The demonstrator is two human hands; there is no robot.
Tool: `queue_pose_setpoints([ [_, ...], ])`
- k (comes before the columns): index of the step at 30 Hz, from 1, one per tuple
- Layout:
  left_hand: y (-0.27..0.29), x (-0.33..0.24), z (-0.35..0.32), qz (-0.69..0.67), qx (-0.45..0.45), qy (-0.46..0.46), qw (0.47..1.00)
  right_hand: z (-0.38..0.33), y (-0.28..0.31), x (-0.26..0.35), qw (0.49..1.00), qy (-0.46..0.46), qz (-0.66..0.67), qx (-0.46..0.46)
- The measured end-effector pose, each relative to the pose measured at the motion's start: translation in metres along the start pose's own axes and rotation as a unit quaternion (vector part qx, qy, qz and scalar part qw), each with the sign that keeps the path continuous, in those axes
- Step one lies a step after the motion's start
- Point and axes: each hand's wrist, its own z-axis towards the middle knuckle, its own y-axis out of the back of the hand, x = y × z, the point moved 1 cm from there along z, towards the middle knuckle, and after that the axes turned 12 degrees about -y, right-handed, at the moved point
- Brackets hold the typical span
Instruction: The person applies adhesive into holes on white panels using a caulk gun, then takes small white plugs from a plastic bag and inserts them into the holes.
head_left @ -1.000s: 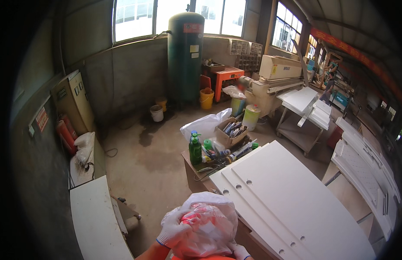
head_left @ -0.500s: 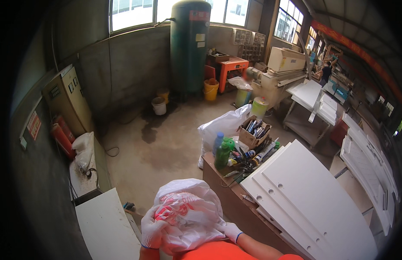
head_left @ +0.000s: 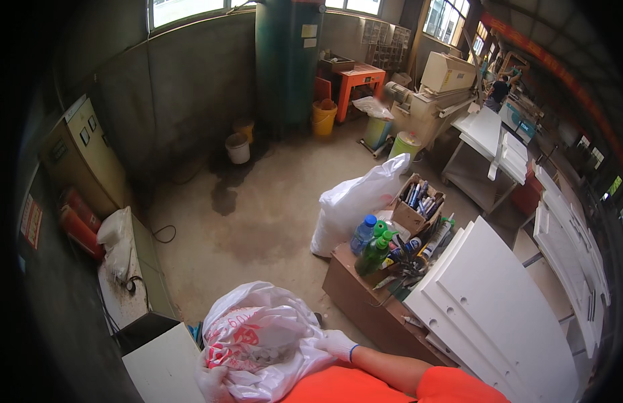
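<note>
A white plastic sack (head_left: 284, 319) with red print is held against my front, its mouth gaping upward and its rim crumpled. Inside, some greyish-white contents show, but I cannot make out what they are. My left hand (head_left: 214, 383), in a white knit glove, is closed on the sack's near left edge; folds partly cover its fingers. On the right side, my right hand (head_left: 338, 344), gloved the same way with a blue cuff, grips the rim. Just left of the sack lies a white panel (head_left: 162, 366).
To the right, a brown bench (head_left: 352, 285) carries bottles, tubes and a cardboard box (head_left: 413, 213); white panels (head_left: 493, 302) lie beside it. Another full white sack (head_left: 355, 205) stands behind the bench. A metal cabinet (head_left: 100, 151) and red extinguishers (head_left: 79, 225) line the left wall. One person works far off.
The sack has shifted left and lower, and its mouth is wider. My left hand has dropped toward the lower edge; my right hand has moved slightly left and up. The view has tilted down.
</note>
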Motion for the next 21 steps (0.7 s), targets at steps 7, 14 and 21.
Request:
queue_pose_setpoints([
  [7, -0.040, 0.013, 0.121, 0.020, 0.000, -0.018, 1.000, 0.087, 0.040, 0.073, 0.999, 0.029, 0.038, 0.004],
  [14, -0.151, -0.016, 0.247, -0.022, 0.033, -0.144, 0.989, 0.169, 0.110, 0.158, 0.981, 0.099, 0.147, -0.077],
  [21, -0.241, -0.009, 0.364, -0.063, 0.092, -0.178, 0.978, 0.123, 0.165, 0.252, 0.880, 0.141, 0.411, 0.190],
])
